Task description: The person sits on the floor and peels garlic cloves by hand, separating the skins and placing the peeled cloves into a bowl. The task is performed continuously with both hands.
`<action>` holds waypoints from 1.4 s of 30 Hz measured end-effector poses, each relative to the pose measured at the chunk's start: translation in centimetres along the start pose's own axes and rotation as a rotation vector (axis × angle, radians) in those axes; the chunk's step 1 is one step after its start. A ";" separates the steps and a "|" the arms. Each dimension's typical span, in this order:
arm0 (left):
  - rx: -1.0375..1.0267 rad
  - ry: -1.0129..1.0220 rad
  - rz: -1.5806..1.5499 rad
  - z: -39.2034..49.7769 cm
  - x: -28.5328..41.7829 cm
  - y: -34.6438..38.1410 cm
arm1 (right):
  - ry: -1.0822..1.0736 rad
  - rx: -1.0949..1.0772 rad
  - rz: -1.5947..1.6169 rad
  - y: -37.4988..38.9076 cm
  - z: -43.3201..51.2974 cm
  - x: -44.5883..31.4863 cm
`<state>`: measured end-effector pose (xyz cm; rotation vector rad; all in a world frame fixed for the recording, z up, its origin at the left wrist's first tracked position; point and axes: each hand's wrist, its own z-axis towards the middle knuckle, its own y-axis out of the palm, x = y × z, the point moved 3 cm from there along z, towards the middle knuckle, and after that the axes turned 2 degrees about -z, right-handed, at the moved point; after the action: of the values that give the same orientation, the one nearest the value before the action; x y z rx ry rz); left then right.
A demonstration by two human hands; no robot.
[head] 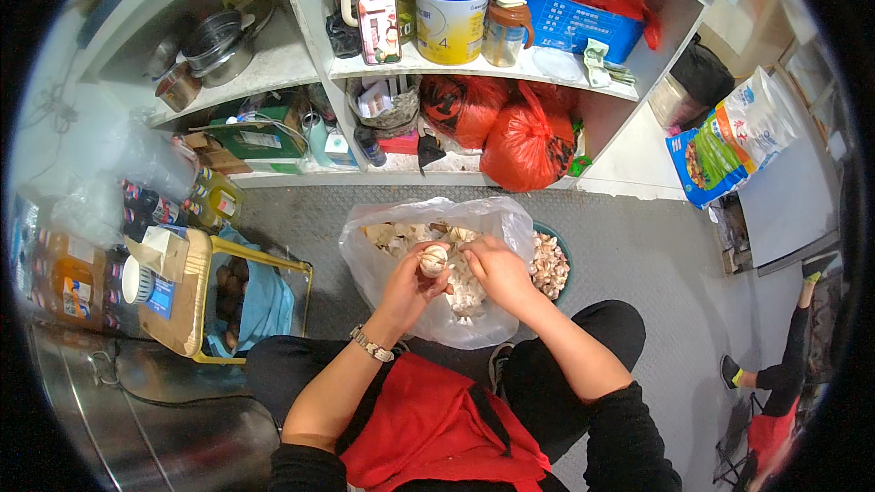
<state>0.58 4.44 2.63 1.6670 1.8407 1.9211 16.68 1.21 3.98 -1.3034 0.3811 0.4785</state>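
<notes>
My left hand (413, 277) grips a whole garlic bulb (434, 261), its pale rounded side facing up. Close by on the right, my right hand (495, 270) has its thumb and fingers drawn together; whether something small is between them is hard to tell. Both hands are above an open clear plastic bag (437, 331) on the floor, which holds garlic and papery skins (465, 294). Partly behind the bag and my right forearm stands a green basin (564, 256) filled with garlic cloves (549, 266).
Ahead are white shelves (410, 70) with a phone (379, 29), a milk powder tin (451, 14) and red bags (530, 143). A yellow-framed stool (198, 287) stands left, near drink bottles (72, 287). At far right, another person's leg (786, 362) shows beyond a printed sack (731, 133).
</notes>
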 end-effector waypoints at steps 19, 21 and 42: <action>0.096 0.168 0.587 -0.5 -1.0 0.4 | 0.202 -0.323 0.357 -0.5 -0.4 -3.2; 0.096 0.205 0.632 -0.6 -1.0 0.5 | 0.222 -0.289 0.341 -0.1 -0.4 -3.4; 0.049 0.255 0.656 -0.5 -0.2 0.4 | 0.082 -0.252 0.546 0.2 -0.7 -3.4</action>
<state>0.63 3.86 2.93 2.3609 1.5268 2.4242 13.71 0.12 5.44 -1.4616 0.7725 0.9566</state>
